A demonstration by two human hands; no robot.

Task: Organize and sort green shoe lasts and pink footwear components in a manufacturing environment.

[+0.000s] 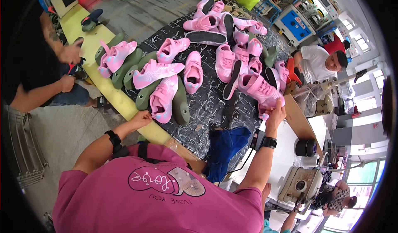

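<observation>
Your left hand (141, 119): fingers curled together at the heel end of a pink shoe (162, 100) mounted on a green last (181, 104), near the tabletop (215, 108) edge; whether the grip pinches the shoe, I cannot tell. Your right hand (277, 113): grip clamped on the lower end of a pink high-top shoe (260, 90) at the tabletop's right edge. Between both hands: dark patterned tabletop surface. Beyond: a heap of pink shoes (226, 38), several sole-up. Near your right forearm: a blue cloth (224, 150). Far left: another person's hands (68, 52) beside the yellow strip (83, 34).
</observation>
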